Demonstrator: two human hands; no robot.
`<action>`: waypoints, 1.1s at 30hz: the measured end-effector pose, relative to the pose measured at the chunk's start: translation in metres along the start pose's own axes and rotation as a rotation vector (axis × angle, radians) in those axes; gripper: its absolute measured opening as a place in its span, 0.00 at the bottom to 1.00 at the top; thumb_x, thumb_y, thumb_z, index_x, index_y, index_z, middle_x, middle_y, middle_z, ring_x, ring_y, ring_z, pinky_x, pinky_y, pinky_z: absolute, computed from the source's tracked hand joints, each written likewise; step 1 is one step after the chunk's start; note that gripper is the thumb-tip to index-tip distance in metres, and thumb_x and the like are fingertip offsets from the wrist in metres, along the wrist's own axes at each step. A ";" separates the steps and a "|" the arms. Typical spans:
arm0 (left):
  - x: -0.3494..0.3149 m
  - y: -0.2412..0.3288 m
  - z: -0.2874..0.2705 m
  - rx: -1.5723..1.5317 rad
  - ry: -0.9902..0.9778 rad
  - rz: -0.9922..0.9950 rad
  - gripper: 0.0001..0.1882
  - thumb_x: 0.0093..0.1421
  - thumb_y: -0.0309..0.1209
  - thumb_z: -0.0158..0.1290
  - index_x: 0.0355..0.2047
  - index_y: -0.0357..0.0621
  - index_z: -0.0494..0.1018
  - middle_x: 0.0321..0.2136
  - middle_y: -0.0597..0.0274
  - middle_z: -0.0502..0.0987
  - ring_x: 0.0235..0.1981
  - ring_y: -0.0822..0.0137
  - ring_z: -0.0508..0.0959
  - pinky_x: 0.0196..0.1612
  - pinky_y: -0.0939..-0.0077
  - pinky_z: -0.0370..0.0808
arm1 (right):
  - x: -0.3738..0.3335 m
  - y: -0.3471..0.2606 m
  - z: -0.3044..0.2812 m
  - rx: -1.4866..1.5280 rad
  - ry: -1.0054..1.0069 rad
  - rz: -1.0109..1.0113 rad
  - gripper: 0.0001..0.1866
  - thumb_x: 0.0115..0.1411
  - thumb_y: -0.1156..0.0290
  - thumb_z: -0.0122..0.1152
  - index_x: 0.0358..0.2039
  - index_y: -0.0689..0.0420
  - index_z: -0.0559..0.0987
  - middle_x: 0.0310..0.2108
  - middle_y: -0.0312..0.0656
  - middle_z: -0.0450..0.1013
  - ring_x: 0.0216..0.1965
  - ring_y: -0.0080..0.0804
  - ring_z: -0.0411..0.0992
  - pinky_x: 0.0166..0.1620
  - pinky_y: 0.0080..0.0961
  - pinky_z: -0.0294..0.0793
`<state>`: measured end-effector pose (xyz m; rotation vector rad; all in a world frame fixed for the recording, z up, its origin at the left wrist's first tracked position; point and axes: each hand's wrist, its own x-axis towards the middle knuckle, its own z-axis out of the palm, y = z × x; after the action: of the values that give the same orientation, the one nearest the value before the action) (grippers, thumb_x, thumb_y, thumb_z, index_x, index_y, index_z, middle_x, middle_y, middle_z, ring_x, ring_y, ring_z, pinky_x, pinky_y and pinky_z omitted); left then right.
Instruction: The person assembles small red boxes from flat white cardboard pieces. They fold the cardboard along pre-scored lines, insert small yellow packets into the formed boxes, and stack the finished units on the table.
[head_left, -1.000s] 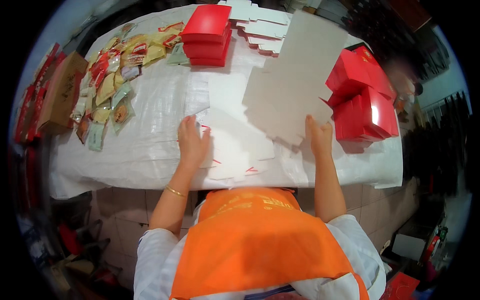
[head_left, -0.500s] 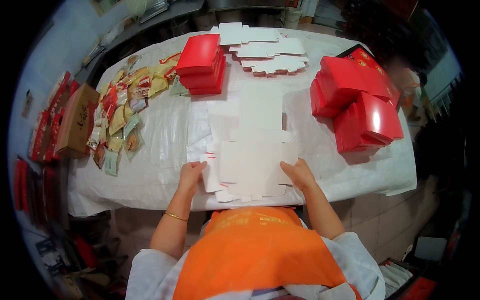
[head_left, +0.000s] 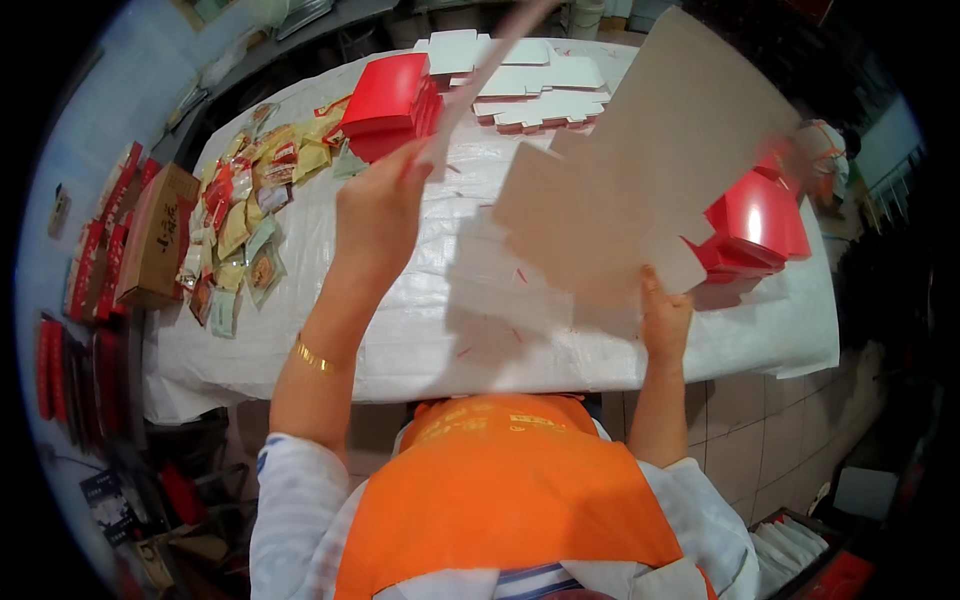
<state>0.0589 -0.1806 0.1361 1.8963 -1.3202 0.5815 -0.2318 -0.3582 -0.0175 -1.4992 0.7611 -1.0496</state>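
My left hand [head_left: 378,215] is raised over the table and closed on a flat cardboard box blank [head_left: 482,85], seen nearly edge-on and slanting up to the right. My right hand [head_left: 665,315], lower and farther right, pinches the near corner of another large unfolded box blank [head_left: 640,150]. Its pale face tilts up and covers part of the red boxes behind it. Small red scraps [head_left: 520,277] lie on the white-covered table [head_left: 420,340] between my hands, and the blanks cast a shadow there.
A stack of red boxes [head_left: 390,100] stands at the far left of centre, beside several flat white blanks [head_left: 540,108]. More red boxes [head_left: 755,215] are piled at right. Food packets [head_left: 240,225] spread over the left side, near a brown carton [head_left: 160,240]. Another person [head_left: 825,155] is at far right.
The blanks that lay flat in front of me are now off the table, one in each hand. My left hand has risen forward; my right has moved right and slightly forward.
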 end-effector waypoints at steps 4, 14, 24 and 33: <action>0.032 -0.009 -0.001 0.130 -0.043 -0.033 0.12 0.64 0.33 0.55 0.43 0.38 0.78 0.29 0.43 0.80 0.30 0.46 0.80 0.34 0.59 0.76 | 0.002 -0.045 -0.001 -0.042 0.065 -0.032 0.12 0.65 0.71 0.63 0.45 0.65 0.80 0.42 0.34 0.77 0.42 0.20 0.71 0.47 0.21 0.69; -0.167 -0.109 -0.050 -0.955 -0.170 -1.115 0.23 0.65 0.30 0.57 0.57 0.32 0.70 0.50 0.56 0.77 0.48 0.65 0.78 0.48 0.69 0.77 | -0.016 -0.029 -0.016 0.134 -0.010 0.107 0.17 0.65 0.74 0.61 0.52 0.65 0.76 0.48 0.38 0.76 0.47 0.25 0.73 0.52 0.26 0.71; -0.217 -0.144 0.001 -0.670 -0.360 -1.240 0.26 0.60 0.28 0.60 0.58 0.35 0.70 0.51 0.53 0.77 0.51 0.60 0.77 0.52 0.67 0.75 | -0.011 -0.009 0.092 0.443 -0.432 0.700 0.21 0.64 0.75 0.60 0.58 0.63 0.72 0.49 0.40 0.76 0.50 0.28 0.75 0.51 0.27 0.76; -0.242 -0.048 -0.022 0.122 -0.270 0.086 0.24 0.55 0.20 0.56 0.54 0.43 0.75 0.58 0.54 0.73 0.64 0.52 0.68 0.69 0.51 0.53 | -0.003 0.022 0.124 0.185 -0.655 0.982 0.23 0.64 0.75 0.59 0.59 0.63 0.71 0.52 0.45 0.74 0.50 0.36 0.76 0.52 0.34 0.79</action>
<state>0.0156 -0.0104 -0.0387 2.0817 -1.5759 0.4696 -0.1185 -0.3091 -0.0410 -0.9901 0.7488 0.1150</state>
